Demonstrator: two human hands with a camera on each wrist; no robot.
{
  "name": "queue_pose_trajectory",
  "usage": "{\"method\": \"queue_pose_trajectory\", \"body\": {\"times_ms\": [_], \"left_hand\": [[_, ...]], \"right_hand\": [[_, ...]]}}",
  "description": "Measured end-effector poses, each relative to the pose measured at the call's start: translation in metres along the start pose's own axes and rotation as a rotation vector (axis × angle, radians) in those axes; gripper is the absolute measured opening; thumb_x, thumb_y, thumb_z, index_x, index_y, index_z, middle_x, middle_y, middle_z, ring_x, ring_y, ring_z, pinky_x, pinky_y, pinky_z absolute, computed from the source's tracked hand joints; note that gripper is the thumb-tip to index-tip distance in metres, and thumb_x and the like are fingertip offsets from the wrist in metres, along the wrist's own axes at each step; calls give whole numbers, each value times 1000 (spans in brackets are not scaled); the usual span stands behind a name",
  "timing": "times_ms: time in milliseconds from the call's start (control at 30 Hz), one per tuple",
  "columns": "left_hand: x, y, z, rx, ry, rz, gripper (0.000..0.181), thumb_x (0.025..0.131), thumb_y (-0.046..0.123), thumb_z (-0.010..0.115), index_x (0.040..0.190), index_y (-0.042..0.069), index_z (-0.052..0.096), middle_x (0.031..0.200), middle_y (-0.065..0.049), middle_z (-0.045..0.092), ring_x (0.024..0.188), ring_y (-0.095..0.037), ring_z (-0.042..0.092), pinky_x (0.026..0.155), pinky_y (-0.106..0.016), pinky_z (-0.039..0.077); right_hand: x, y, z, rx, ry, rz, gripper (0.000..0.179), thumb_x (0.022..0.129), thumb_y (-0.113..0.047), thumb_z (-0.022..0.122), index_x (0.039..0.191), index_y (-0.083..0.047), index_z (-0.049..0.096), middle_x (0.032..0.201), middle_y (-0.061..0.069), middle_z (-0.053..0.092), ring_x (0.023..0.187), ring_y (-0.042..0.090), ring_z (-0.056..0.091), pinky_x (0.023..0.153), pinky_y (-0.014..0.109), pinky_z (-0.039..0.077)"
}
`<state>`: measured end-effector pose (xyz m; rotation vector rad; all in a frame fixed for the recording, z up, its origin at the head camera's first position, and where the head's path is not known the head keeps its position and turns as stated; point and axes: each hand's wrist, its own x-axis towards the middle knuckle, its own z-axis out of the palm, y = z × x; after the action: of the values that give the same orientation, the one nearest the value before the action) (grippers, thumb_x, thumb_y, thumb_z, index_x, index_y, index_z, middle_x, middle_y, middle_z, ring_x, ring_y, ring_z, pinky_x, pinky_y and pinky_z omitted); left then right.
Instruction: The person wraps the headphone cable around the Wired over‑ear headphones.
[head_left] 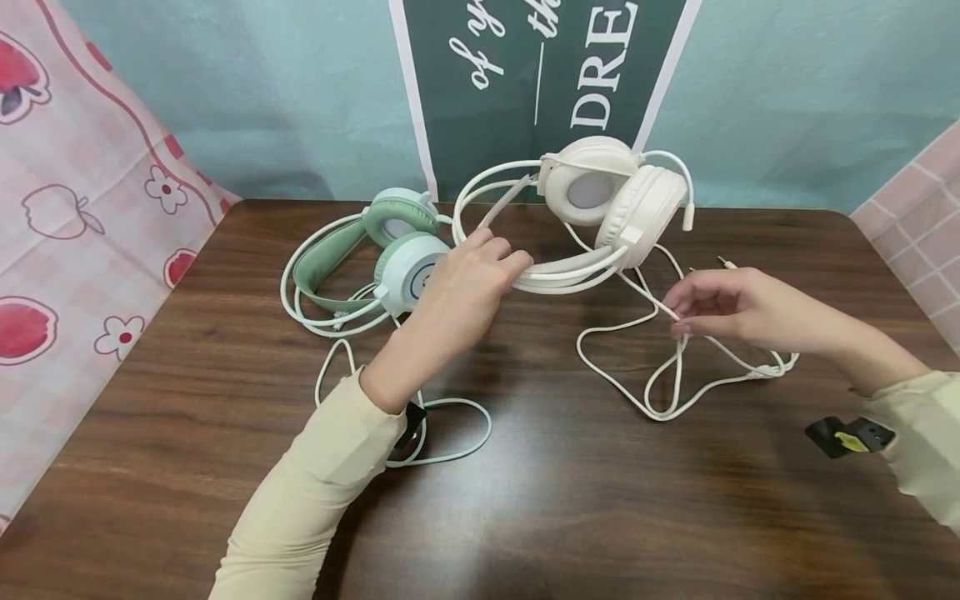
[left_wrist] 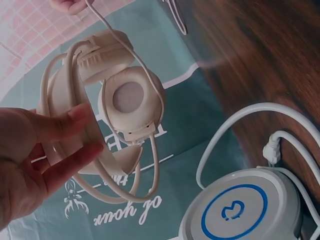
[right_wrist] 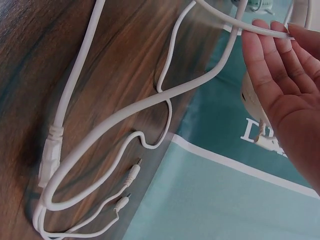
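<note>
My left hand (head_left: 480, 275) grips the headband of a white headset (head_left: 652, 212), which is held up above the back of the table. Its two padded ear cups face each other in the left wrist view, and a short microphone boom (head_left: 687, 218) sticks out on the right. Between thumb and fingers, my right hand (head_left: 723, 308) pinches the headset's white cable (right_wrist: 260, 31). Loops of that cable lie on the wood below, ending in two thin plugs (right_wrist: 132, 175). Left of the white headset rests a mint-green headset (head_left: 412, 267), partly hidden behind my left hand.
The green headset's cable (head_left: 487, 425) curls over the table beneath my left forearm. A teal cloth with a dark lettered panel (head_left: 540, 92) hangs behind the brown table (head_left: 570, 517). Patterned pink cloth (head_left: 97, 208) borders the left side, pink tile print (head_left: 918, 217) the right.
</note>
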<state>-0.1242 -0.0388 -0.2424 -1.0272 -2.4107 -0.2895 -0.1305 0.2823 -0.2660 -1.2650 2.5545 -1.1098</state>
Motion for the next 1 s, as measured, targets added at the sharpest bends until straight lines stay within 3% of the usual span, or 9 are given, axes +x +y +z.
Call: {"method": "queue_pose_trajectory", "body": {"times_ms": [267, 500, 800, 1000], "left_hand": [[6, 7, 2, 79, -38, -25, 19, 84, 0, 54, 96, 10, 65, 82, -7, 59, 80, -23, 49, 57, -34, 46], [5, 10, 0, 119, -67, -24, 18, 84, 0, 54, 95, 11, 65, 81, -7, 58, 80, -23, 49, 50, -35, 45], [7, 15, -4, 157, -72, -17, 17, 85, -1, 53, 93, 10, 63, 80, -8, 57, 79, -23, 48, 49, -35, 46], [5, 15, -6, 176, -96, 6, 16, 85, 0, 53, 91, 10, 63, 79, -8, 56, 79, -24, 49, 48, -35, 46]], "right_hand": [[6, -8, 3, 95, -32, -22, 32, 71, 18, 64, 96, -2, 61, 83, 2, 62, 79, 6, 61, 69, 17, 48], [8, -16, 1, -2, 15, -2, 36, 72, 18, 63, 94, -10, 61, 77, -2, 63, 68, 5, 58, 58, 15, 45], [17, -26, 1, 22, 7, -10, 29, 75, 16, 61, 91, -7, 59, 71, -1, 61, 63, 7, 56, 55, 18, 43], [17, -31, -6, -29, 25, 16, 28, 76, 16, 59, 89, -9, 58, 67, -3, 57, 59, 7, 53, 51, 18, 41]]}}
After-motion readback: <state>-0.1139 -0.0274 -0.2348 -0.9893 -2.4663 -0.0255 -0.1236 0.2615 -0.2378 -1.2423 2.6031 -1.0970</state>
